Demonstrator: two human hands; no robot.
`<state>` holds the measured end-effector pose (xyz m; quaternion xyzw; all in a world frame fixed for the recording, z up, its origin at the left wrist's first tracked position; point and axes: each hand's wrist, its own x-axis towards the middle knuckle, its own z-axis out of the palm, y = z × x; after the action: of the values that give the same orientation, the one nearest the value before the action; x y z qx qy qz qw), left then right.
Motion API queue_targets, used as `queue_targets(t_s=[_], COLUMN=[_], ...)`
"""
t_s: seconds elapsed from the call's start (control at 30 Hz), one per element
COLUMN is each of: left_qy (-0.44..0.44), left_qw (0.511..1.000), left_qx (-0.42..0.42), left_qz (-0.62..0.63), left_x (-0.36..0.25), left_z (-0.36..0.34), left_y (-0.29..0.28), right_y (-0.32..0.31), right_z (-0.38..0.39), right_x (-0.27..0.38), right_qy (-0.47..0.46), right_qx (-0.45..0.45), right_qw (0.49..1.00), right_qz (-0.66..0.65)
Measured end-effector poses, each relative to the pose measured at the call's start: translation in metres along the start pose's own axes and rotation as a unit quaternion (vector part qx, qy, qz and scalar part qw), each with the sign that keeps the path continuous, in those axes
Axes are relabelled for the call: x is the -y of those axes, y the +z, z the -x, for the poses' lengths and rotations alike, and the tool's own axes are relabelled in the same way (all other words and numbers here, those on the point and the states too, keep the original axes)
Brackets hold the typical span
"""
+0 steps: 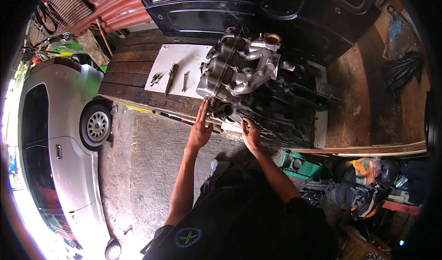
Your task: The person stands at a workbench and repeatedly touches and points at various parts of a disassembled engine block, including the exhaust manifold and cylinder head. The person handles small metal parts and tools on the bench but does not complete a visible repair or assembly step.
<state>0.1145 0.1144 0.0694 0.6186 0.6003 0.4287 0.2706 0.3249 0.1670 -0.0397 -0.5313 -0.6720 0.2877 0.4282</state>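
My left hand is raised with its fingers stretched out, the tips at the near left corner of a metal engine assembly. Nothing shows in its grasp. Beside the near edge of the same assembly is my right hand, its fingers loosely bent and apart, close to the dark lower part. Between the hands a dark round pipe opening sticks out toward me. A silver branched manifold with a round, brownish opening sits on top. Whether the right fingertips touch the assembly is hard to tell.
The assembly rests on a wooden bench. On a white board lie a wrench, a dark long tool and small bolts. A silver car stands left, a black vehicle panel behind, a green object right.
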Motion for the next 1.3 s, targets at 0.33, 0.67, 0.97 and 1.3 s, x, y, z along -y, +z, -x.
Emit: queue_targets(t_s=[0.33,0.67,0.97,1.3], left_qy=[0.012,0.01,0.026,0.003], left_qw=[1.0,1.0,1.0,1.0], left_qx=[-0.004,-0.007,0.005,0.005], left_qz=[-0.023,-0.007,-0.004,-0.005], left_x=[0.001,0.002,0.005,0.002], left_z=[0.002,0.002,0.0,0.003], left_y=[0.0,-0.001,-0.003,-0.003], right_y=[-0.05,-0.062,-0.024,-0.003], right_z=[-0.041,-0.029,-0.004,-0.006], right_x=[0.108,0.083,0.012,-0.007], right_qy=[-0.196,-0.178,-0.084,-0.071], right_qx=[0.178,0.143,0.059,0.053], right_qw=[0.903,0.95,0.992,0.993], right_qz=[0.337,0.213,0.079,0.072])
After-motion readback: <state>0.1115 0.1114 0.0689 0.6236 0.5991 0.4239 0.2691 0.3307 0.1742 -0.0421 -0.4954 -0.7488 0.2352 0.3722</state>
